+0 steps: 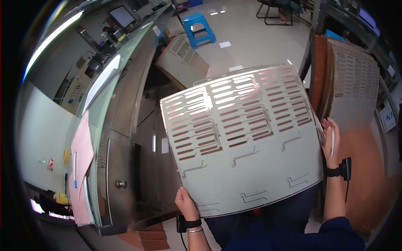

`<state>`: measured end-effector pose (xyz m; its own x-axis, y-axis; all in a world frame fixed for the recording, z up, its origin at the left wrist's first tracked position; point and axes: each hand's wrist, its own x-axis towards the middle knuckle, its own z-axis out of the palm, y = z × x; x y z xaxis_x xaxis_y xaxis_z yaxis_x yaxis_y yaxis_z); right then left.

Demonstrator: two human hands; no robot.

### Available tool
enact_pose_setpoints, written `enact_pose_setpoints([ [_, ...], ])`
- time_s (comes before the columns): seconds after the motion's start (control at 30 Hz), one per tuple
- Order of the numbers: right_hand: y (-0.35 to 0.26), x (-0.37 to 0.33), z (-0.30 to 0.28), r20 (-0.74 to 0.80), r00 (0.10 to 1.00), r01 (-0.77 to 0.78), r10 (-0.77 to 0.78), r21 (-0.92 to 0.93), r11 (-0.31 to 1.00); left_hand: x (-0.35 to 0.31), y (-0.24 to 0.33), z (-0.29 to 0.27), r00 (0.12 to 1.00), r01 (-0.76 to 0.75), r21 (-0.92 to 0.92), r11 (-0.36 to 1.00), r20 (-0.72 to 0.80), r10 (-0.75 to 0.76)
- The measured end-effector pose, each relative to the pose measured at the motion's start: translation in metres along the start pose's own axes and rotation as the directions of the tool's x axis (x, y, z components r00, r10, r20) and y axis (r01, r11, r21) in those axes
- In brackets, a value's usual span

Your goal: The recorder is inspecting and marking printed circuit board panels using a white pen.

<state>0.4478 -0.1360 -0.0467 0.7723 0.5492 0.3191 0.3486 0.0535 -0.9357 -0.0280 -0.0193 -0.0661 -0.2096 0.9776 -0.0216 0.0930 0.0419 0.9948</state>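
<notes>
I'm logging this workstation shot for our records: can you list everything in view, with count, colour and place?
Slotted metal sheet: one, silver, centre, held up by both hands.
Metal cabinet: one, grey, left, with a round knob.
Pink papers: a few, on the cabinet's left edge.
Stool: one, blue, on the floor at the top.
Stacked slotted sheets: several, silver and brown, upright at right.
Leaning slotted board: one, tan, top centre.
Chair: one, black, top.
Left hand: one, gripping the sheet's lower edge, black wristband.
Right hand: one, gripping the sheet's right edge, black wristband.
</notes>
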Motion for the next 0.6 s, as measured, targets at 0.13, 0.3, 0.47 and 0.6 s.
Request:
enact_pose_setpoints([
  [0.13,-0.012,0.028,0.023,0.112,0.992,-0.076,0.060,0.142,0.987,-0.003,0.011,0.002,1.000,-0.019,-0.003,1.000,0.021,0.019],
  [0.3,0.001,0.037,0.042,0.093,0.971,0.238,-0.220,-0.302,0.923,-0.007,0.012,0.005,0.995,0.047,0.088,0.995,0.081,-0.054],
  [0.47,-0.038,-0.011,0.092,0.415,0.831,0.537,-0.371,-0.421,0.731,-0.016,-0.014,0.001,0.988,0.148,0.059,0.987,0.035,-0.151],
  [0.6,-0.012,0.003,0.096,0.300,0.874,0.482,-0.381,-0.439,0.758,-0.026,-0.025,-0.005,0.992,0.120,0.096,0.988,0.016,-0.122],
])
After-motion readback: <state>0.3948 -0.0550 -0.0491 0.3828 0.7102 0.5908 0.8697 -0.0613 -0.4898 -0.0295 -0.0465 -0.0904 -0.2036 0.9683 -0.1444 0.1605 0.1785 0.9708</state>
